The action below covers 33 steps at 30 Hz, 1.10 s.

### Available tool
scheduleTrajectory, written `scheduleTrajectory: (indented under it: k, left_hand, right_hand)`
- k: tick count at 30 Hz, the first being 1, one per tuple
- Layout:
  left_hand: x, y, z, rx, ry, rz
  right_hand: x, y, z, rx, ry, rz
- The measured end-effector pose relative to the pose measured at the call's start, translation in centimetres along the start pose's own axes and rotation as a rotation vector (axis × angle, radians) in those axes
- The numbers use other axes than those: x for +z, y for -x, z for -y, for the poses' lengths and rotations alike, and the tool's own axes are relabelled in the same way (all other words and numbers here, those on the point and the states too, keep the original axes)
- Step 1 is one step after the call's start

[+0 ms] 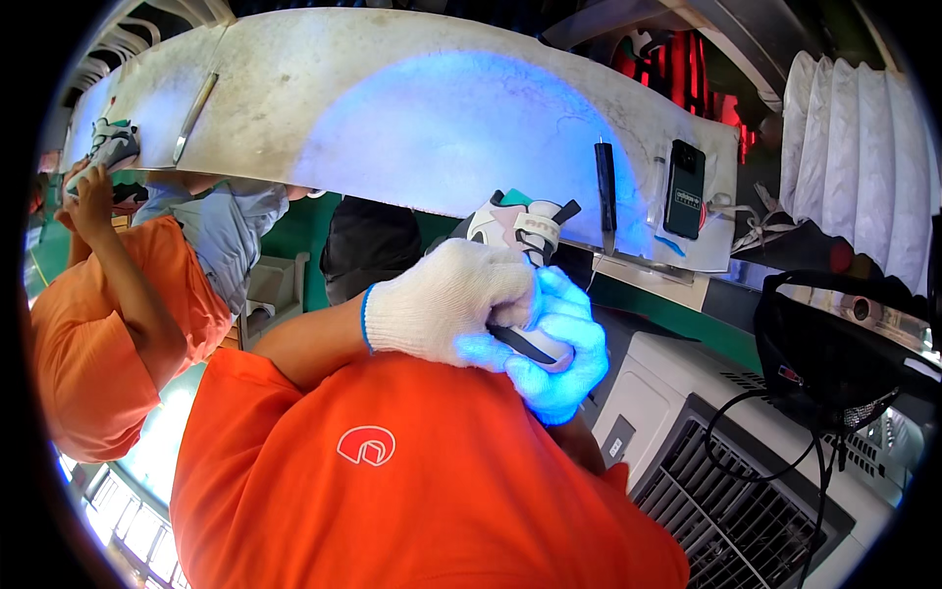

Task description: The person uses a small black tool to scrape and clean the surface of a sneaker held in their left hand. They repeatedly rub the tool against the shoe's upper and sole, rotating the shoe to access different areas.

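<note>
Orange fills the near view: the person's own shirt (412, 491), with one white emblem on the chest. Just beyond it two white knit gloves meet. The left hand (446, 299) is wrapped from above around a white sneaker (520, 236), and the right hand (559, 353), lit blue, is cupped under the shoe's sole end with fingers curled shut on it. The sneaker sits between both hands, its strapped upper pointing toward the workbench (392, 108).

That bench is one long, worn, pale surface with a wide blue glow across its middle. On it lie one dark phone (684, 175) at the right, one slim black tool (606, 185) just left of the phone, and one thin metal tool (194, 116) far left.

To the left stands one co-worker in orange (88, 334), an arm raised and holding a second sneaker (110, 142) at the bench edge. To the right are one grey vented machine (726, 471), one black basket with cables (834, 353), and a white pleated duct (854, 157). Red lit characters show behind the bench, upper right
</note>
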<state>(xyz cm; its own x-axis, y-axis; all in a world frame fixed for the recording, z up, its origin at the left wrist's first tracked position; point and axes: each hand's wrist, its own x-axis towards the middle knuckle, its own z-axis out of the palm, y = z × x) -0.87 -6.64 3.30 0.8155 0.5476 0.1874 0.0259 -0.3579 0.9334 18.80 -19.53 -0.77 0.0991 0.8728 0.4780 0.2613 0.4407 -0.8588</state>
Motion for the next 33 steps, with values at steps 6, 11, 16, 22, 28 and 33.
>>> scheduleTrajectory:
  k: [6,11,16,22,28,33]
  left_hand:
    - [0.4,-0.5,-1.0,-0.109,0.012,0.028]
    - [1.0,-0.2,0.0,-0.076,0.111,-0.009]
    - [2.6,-0.2,1.1,0.055,0.106,-0.102]
    - [2.5,0.0,1.4,0.103,0.072,-0.143]
    - [2.7,0.1,2.0,0.130,0.022,-0.176]
    - [2.2,0.3,1.7,0.185,-0.054,-0.209]
  right_hand:
    - [0.5,0.3,1.3,0.118,-0.061,-0.033]
    - [0.4,-0.5,1.9,0.153,-0.109,-0.028]
    - [0.3,0.4,2.3,0.210,-0.128,-0.091]
    - [-0.7,-0.7,2.0,0.236,-0.249,-0.040]
    - [-0.2,-0.3,2.2,0.278,-0.225,-0.066]
    - [-0.5,-1.5,2.4,0.197,-0.141,0.029]
